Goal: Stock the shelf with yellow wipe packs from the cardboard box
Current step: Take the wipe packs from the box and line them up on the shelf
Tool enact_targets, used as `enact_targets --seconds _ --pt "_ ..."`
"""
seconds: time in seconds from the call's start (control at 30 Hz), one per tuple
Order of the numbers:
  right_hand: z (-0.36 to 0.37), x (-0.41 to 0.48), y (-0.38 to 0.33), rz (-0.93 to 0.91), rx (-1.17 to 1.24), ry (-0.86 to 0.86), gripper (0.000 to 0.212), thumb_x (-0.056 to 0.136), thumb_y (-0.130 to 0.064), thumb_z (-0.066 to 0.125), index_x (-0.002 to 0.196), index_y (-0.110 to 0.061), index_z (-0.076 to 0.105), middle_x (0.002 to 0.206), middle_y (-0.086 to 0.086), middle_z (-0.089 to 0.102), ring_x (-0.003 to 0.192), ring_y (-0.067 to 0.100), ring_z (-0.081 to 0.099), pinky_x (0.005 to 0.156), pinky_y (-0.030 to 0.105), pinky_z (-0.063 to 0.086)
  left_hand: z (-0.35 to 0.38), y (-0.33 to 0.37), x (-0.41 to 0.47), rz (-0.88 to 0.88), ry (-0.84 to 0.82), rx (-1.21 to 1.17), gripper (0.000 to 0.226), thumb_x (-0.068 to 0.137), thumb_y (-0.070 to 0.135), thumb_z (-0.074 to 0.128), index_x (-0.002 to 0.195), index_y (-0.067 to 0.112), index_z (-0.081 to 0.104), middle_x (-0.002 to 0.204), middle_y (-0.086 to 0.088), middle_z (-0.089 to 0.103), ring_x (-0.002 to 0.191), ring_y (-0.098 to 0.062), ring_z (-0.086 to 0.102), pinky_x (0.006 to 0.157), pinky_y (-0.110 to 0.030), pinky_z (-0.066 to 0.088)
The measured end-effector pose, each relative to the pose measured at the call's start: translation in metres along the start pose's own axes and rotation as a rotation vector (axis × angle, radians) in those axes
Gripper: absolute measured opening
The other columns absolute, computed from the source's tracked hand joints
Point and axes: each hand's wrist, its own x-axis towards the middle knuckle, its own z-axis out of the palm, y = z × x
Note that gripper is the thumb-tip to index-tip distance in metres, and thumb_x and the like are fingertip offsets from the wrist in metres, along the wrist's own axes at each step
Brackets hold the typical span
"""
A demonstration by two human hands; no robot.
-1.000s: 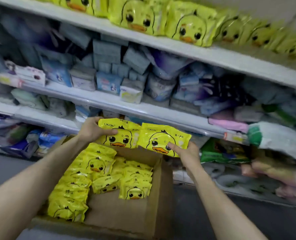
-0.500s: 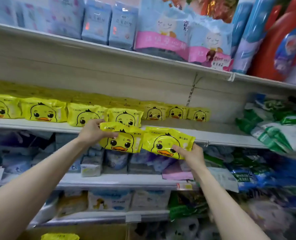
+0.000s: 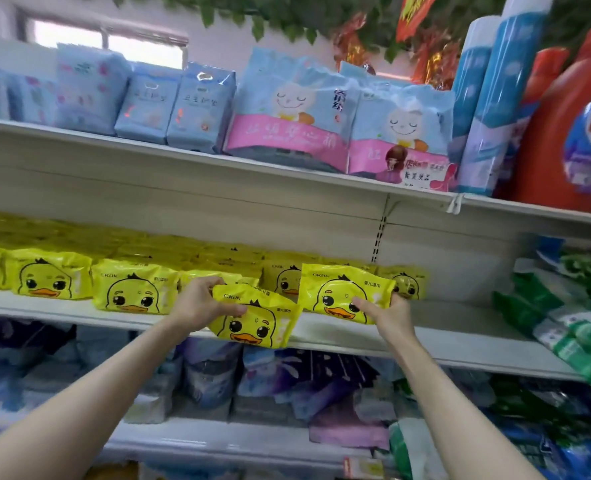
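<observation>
My left hand (image 3: 200, 303) grips a yellow duck-print wipe pack (image 3: 256, 318) by its left edge, holding it tilted over the front lip of the middle shelf (image 3: 460, 344). My right hand (image 3: 389, 311) holds a second yellow wipe pack (image 3: 339, 292) from below and the right, upright at the shelf's front. A row of yellow wipe packs (image 3: 128, 289) stands on that shelf to the left and behind. The cardboard box is out of view except perhaps a brown sliver at the bottom edge.
The shelf above carries blue and pink tissue packs (image 3: 287, 109), blue rolls (image 3: 491, 98) and a red detergent bottle (image 3: 564, 133). Green-and-white packs (image 3: 571, 317) lie on the middle shelf at right, with bare shelf between them and the yellow row. Blurred packs fill the lower shelves.
Both hands have lifted the two packs from over the box up to the middle shelf. The view has swung upward, and the right pack now sits at the shelf front.
</observation>
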Motion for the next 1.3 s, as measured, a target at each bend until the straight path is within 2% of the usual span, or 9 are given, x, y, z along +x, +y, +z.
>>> enact_targets --seconds 0.13,0.23,0.43,0.57,0.7,0.8,1.1,1.23,1.3 --pt "0.016 0.051 0.023 0.047 -0.014 -0.068 0.075 0.075 -0.026 0.079 0.134 0.0 0.042 0.13 0.012 0.052 0.117 0.028 0.05 0.1 0.037 0.039 0.024 0.004 0.014 -0.043 0.002 0.019 0.098 0.05 0.042 0.083 0.134 0.005 0.047 0.14 -0.011 0.049 0.123 -0.025 0.049 0.098 -0.035 0.039" --pt "0.03 0.078 0.035 0.083 -0.037 -0.123 0.087 0.076 -0.029 0.077 0.144 -0.001 0.03 0.146 0.014 0.04 0.131 0.03 0.041 0.108 0.04 0.033 0.037 0.007 0.022 -0.069 0.017 0.068 0.096 0.055 0.042 0.083 0.136 0.008 0.045 0.136 -0.011 0.052 0.118 -0.026 0.053 0.098 -0.035 0.042" --pt "0.054 0.106 0.05 0.151 -0.151 -0.261 0.041 0.083 -0.017 0.07 0.116 0.004 0.056 0.113 0.004 0.06 0.106 0.025 0.057 0.091 0.03 0.043 0.045 0.012 0.033 -0.031 0.037 0.194 0.091 0.057 0.041 0.084 0.134 0.008 0.048 0.132 -0.009 0.055 0.116 -0.024 0.053 0.095 -0.034 0.043" --pt "0.058 0.117 0.059 0.203 -0.26 -0.272 0.046 0.075 -0.017 0.079 0.112 -0.002 0.055 0.107 0.007 0.062 0.098 0.026 0.061 0.087 0.036 0.05 0.042 0.013 0.04 0.043 -0.031 0.307 0.073 0.058 0.037 0.086 0.122 0.017 0.058 0.127 -0.005 0.058 0.111 -0.022 0.054 0.094 -0.036 0.046" --pt "0.063 0.127 0.06 0.264 -0.158 -0.261 0.028 0.086 -0.006 0.065 0.112 -0.009 0.056 0.108 0.009 0.064 0.073 0.02 0.063 0.07 0.031 0.054 0.045 0.021 0.05 0.112 -0.066 0.441 0.07 0.06 0.042 0.084 0.121 0.017 0.06 0.126 -0.003 0.06 0.114 -0.022 0.054 0.092 -0.033 0.046" --pt "0.066 0.134 0.057 0.347 -0.006 -0.265 0.012 0.093 -0.006 0.054 0.103 -0.012 0.059 0.102 0.005 0.062 0.066 0.019 0.063 0.078 0.039 0.057 0.054 0.03 0.06 0.147 -0.088 0.498 0.058 0.063 0.043 0.082 0.111 0.017 0.064 0.106 -0.002 0.065 0.097 -0.021 0.057 0.075 -0.028 0.044" --pt "0.073 0.152 0.059 0.311 0.11 -0.178 0.024 0.093 -0.011 0.055 0.115 -0.002 0.06 0.078 0.006 0.061 0.066 0.02 0.057 0.05 0.02 0.05 0.076 0.043 0.102 0.229 -0.102 0.517 0.057 0.066 0.043 0.081 0.111 0.014 0.064 0.115 -0.003 0.065 0.104 -0.023 0.057 0.078 -0.031 0.044" --pt "0.08 0.159 0.064 0.345 0.108 -0.17 0.03 0.094 -0.023 0.051 0.107 0.001 0.063 0.095 0.019 0.068 0.068 0.024 0.059 0.053 0.025 0.047 0.092 0.046 0.122 0.25 -0.088 0.645 0.06 0.071 0.043 0.077 0.121 0.015 0.06 0.121 -0.005 0.063 0.108 -0.027 0.057 0.085 -0.033 0.047" --pt "0.084 0.161 0.068 0.401 0.15 -0.153 0.044 0.094 -0.04 0.048 0.11 -0.001 0.062 0.105 0.018 0.067 0.08 0.028 0.063 0.071 0.035 0.054 0.099 0.046 0.13 0.246 -0.105 0.687 0.057 0.074 0.041 0.076 0.121 0.014 0.057 0.118 -0.007 0.063 0.105 -0.029 0.057 0.083 -0.032 0.047"
